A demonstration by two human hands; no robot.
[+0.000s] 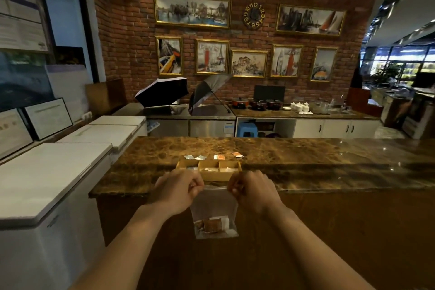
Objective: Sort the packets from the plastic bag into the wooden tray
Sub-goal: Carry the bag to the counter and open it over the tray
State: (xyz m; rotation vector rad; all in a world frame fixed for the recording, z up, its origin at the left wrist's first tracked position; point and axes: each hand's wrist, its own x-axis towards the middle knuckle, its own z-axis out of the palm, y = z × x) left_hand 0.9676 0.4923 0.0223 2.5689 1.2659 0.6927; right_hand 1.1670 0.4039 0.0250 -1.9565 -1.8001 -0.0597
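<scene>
A clear plastic bag hangs in front of the counter, held by its top edge. My left hand pinches the top left corner and my right hand pinches the top right. Orange and white packets lie at the bottom of the bag. Just beyond my hands, a wooden tray with several compartments sits on the marble counter; white packets lie in its near compartments. Loose packets rest on the counter behind the tray: white ones, an orange-and-white one and another orange one.
The brown marble counter runs to the right. White chest freezers stand at the left. Behind are a back counter with open umbrellas, pots and cups, and a brick wall with framed pictures.
</scene>
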